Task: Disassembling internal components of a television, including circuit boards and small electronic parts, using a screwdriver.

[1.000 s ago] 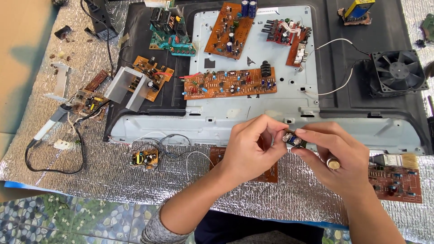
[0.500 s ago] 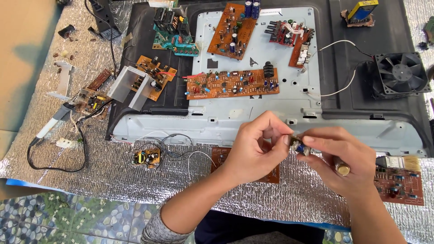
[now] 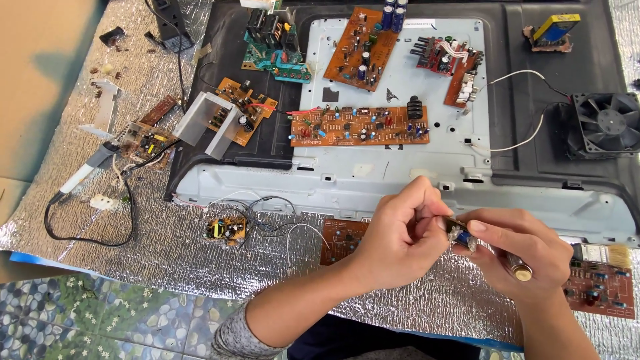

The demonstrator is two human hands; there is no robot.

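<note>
Crinkled silver foil covers the surface (image 3: 167, 247); just below the grey metal chassis (image 3: 400, 180), both hands, left hand (image 3: 400, 233) and right hand (image 3: 520, 250), pinch closed on a small blue component (image 3: 459, 235).

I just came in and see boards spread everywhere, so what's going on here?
A person sits at a foil-covered table, both hands raised over its near edge. The left hand and right hand together pinch a small electronic part; the right also grips a tool handle. Circuit boards lie about, one long orange board on a grey metal panel, a black fan to the right.
</note>
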